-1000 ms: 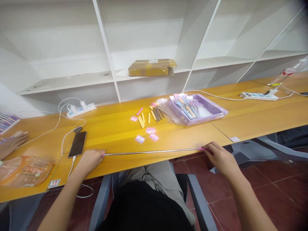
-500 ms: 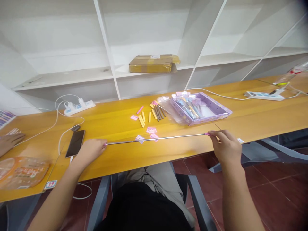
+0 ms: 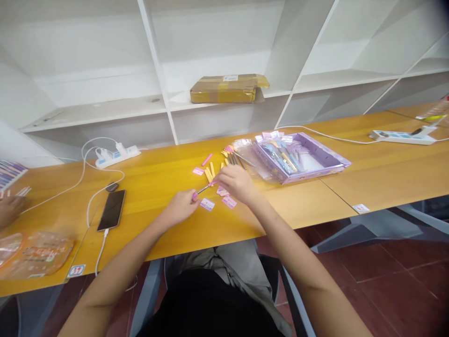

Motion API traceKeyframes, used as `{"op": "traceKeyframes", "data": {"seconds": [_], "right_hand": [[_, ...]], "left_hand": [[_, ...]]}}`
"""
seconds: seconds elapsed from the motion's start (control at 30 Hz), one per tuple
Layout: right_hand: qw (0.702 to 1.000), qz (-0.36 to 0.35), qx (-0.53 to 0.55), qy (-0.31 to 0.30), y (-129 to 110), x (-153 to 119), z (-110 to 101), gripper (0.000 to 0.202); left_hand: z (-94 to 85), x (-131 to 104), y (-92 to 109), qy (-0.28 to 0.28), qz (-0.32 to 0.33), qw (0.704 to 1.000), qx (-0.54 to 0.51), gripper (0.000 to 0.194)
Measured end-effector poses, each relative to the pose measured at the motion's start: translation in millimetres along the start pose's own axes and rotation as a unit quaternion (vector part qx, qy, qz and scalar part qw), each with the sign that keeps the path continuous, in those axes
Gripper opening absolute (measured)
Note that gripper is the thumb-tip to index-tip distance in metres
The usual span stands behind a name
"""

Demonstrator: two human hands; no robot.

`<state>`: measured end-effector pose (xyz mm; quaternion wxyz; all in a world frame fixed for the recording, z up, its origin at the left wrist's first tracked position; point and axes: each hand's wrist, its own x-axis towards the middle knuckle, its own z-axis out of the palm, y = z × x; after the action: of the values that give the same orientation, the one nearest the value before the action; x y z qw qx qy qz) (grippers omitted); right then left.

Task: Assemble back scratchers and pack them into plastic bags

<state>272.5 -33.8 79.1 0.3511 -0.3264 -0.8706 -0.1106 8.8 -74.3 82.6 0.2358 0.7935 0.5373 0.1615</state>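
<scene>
A telescopic back scratcher with a short metal rod and pink ends spans the gap between my hands, above the table. My left hand is closed around its pink handle. My right hand pinches the other pink end; its fingers partly cover that end. Behind my right hand lie several metal rods with pink and yellow claw heads. Several loose yellow handles and one pink handle rest beside them. Small printed cards lie below my hands.
A purple tray box holds bagged back scratchers, with clear wrappers at its left. A phone and power strip are at left. Another person's hand is at the far left, near an orange bag. A cardboard box sits on the shelf.
The long extended rod has been pushed together to a short length. My right hand has moved left and my left hand right, so both are now close together.
</scene>
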Motion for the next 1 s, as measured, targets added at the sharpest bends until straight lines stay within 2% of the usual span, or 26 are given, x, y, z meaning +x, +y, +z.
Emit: {"op": "traceKeyframes", "data": {"seconds": [0.07,0.13,0.2,0.23,0.27,0.33,0.43,0.53,0.77,1.0], "right_hand": [[0.997,0.065,0.036,-0.006,45,1,1,0.020],[0.979,0.202,-0.009,-0.004,85,-5,4,0.023],[0.929,0.356,-0.102,-0.021,114,-17,10,0.031],[0.900,0.411,-0.142,-0.038,123,-25,14,0.035],[0.875,0.450,-0.171,-0.058,129,-34,18,0.041],[0.843,0.491,-0.198,-0.092,135,-50,26,0.052],[0.828,0.507,-0.202,-0.126,137,-66,32,0.059],[0.827,0.506,-0.203,-0.139,142,-73,31,0.053],[0.850,0.492,-0.180,-0.054,156,-79,28,0.040],[0.858,0.480,-0.182,-0.022,151,-79,27,0.042]], "left_hand": [[10.5,9,-13,0.016,-0.012,0.992,-0.123,0.023],[23.5,20,-27,0.036,-0.063,0.961,-0.268,0.014],[35.6,29,-41,0.066,-0.110,0.911,-0.392,0.011],[40.3,32,-48,0.084,-0.115,0.888,-0.436,0.012],[44.0,34,-54,0.098,-0.112,0.870,-0.470,0.014],[48.3,36,-64,0.111,-0.093,0.844,-0.516,0.018],[49.5,36,-70,0.107,-0.082,0.825,-0.549,0.019],[49.2,36,-68,0.094,-0.081,0.824,-0.553,0.018],[50.7,33,-64,0.072,-0.069,0.831,-0.547,0.017],[50.2,30,-63,0.063,-0.074,0.843,-0.530,0.015]]}}
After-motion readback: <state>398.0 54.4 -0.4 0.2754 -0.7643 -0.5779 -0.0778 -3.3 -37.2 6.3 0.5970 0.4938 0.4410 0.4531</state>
